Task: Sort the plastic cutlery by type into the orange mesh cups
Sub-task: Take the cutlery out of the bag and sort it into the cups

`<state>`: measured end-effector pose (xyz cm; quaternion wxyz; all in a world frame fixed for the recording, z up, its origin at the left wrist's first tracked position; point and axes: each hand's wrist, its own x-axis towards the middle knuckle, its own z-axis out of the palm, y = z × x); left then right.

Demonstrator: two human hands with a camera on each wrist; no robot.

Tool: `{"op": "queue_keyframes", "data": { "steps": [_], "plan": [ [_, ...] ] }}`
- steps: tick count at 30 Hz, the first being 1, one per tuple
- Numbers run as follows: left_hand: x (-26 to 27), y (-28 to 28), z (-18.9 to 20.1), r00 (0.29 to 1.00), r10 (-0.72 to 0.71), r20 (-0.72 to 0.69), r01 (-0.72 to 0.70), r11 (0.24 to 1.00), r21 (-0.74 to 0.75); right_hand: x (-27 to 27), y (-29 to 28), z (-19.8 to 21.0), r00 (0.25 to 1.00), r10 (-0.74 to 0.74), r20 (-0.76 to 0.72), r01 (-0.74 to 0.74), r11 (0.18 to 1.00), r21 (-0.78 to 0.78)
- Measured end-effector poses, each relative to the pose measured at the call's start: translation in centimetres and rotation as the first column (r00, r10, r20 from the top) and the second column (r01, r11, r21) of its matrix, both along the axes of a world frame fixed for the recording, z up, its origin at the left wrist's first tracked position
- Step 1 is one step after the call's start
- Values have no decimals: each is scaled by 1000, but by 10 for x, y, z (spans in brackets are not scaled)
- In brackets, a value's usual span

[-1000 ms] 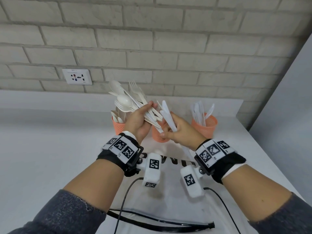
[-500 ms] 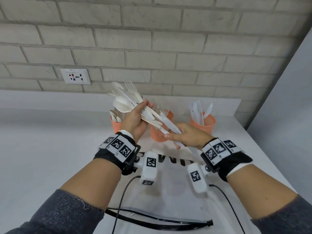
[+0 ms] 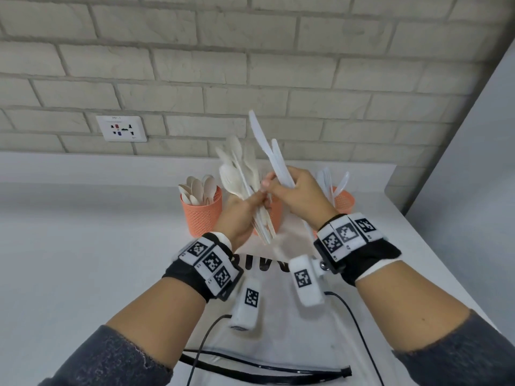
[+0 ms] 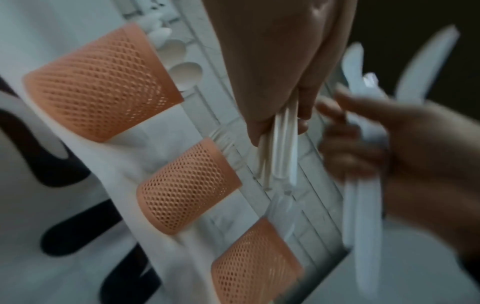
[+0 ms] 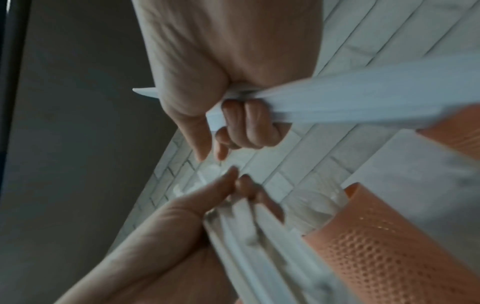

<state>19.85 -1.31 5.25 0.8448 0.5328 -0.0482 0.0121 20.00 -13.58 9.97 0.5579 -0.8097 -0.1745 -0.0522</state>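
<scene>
My left hand (image 3: 245,210) grips a bundle of white plastic cutlery (image 3: 237,174), spoon bowls and fork heads pointing up, handles (image 4: 275,156) sticking out below the fist. My right hand (image 3: 301,196) holds two white knives (image 3: 267,146) upright, fingers curled round them (image 5: 249,121). Both hands touch above the middle orange mesh cup (image 3: 274,215), mostly hidden behind them. The left cup (image 3: 202,213) holds spoons (image 3: 199,189). The right cup (image 3: 344,200) holds knives (image 3: 330,181).
The cups stand in a row near the brick wall on a white counter (image 3: 83,246). A white sheet with black lettering (image 3: 278,316) lies under my wrists. A black cable (image 3: 250,369) runs along the near edge. A wall socket (image 3: 121,129) sits at left.
My right hand pulled the knives out of the bundle and turned them upright. The left hand's bundle swung from slanting left to nearly vertical, and both hands came together.
</scene>
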Motion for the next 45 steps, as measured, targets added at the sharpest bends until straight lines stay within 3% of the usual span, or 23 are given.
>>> {"op": "queue_keyframes", "data": {
  "steps": [3, 6, 12, 16, 22, 27, 31, 35, 39, 41, 45],
  "plan": [
    [-4, -6, -2, 999, 12, 53, -21, 985, 172, 0, 12, 5, 1000, 1, 31, 1, 999, -50],
    [-4, -2, -2, 999, -20, 41, 11, 974, 226, 3, 13, 6, 1000, 5, -24, -7, 997, -77],
    [-6, 0, -1, 988, -153, 17, 150, 979, 136, 6, 7, 4, 998, 52, -26, -55, 991, -121],
    [-6, -3, -1, 973, -229, -17, 227, 972, -66, 6, 2, 3, 982, 83, -170, -69, 994, 86],
    [-4, -15, 4, 968, -248, -43, 245, 967, -64, 14, -8, -1, 975, 84, -208, -42, 979, 199],
    [0, -27, 10, 969, -223, -103, 214, 972, -94, 22, -25, -4, 968, 5, -250, 68, 957, 283],
    [9, -33, 8, 975, -152, -162, 130, 982, -135, 31, -43, 5, 981, -67, -184, 135, 910, 393],
    [12, -32, 4, 962, -208, -178, 192, 976, -103, 49, -73, 20, 980, -197, 9, 189, 950, 250],
    [8, -36, 4, 958, -241, -153, 236, 971, -50, 75, -94, 11, 905, -372, 205, 327, 918, 223],
    [8, -37, 3, 960, -252, -126, 250, 968, -27, 84, -99, -3, 889, -418, 187, 372, 898, 237],
    [7, -32, 1, 952, -291, -98, 296, 955, 36, 95, -104, -36, 903, -429, -27, 428, 891, 151]
  ]
}}
